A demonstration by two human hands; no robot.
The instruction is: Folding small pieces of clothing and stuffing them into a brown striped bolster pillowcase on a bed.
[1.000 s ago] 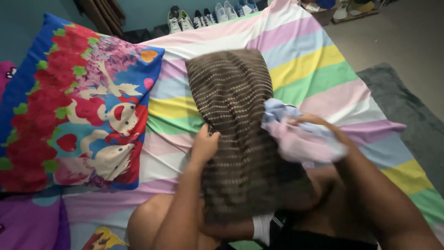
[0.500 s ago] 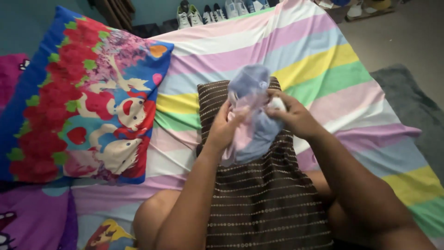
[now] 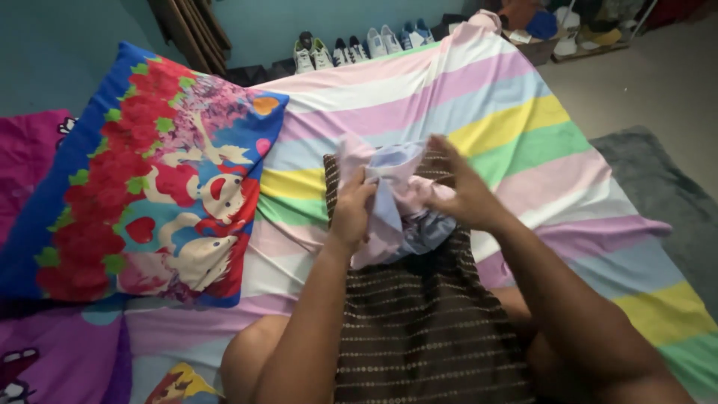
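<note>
Garment of thin pale cloth (image 3: pixel 396 198), lilac, pink and light blue, held bunched at the centre of the frame, just above a brown dotted-stripe cloth (image 3: pixel 426 329) that runs from the centre down to the lower edge over the person's lap. Left hand (image 3: pixel 353 213): fingers curled shut on a fold at the garment's left side, thumb pressed into the fabric. Right hand (image 3: pixel 467 196): fingers spread and only partly bent, palm against the garment's right side; it presses and steadies the cloth more than it pinches it, and whether any fingertip has hold behind the fabric cannot be told. The garment appears light, soft and limp: it sags between the hands and creases freely, so it should neither slip nor break, but it will collapse wherever it is unsupported. A hem, seam or corner would seem the best place to take hold, one in each hand, so that the cloth hangs flat. Beneath both cloths lies a bed sheet (image 3: pixel 493 97) in broad pastel stripes, filling the upper and right parts of the frame. A pillow (image 3: pixel 157 179) with a red, blue and white cartoon print lies at left. A row of shoes (image 3: pixel 359 46) stands on the floor at the top centre, beyond the bed. A grey rug (image 3: pixel 666 187) shows at the right edge.
</note>
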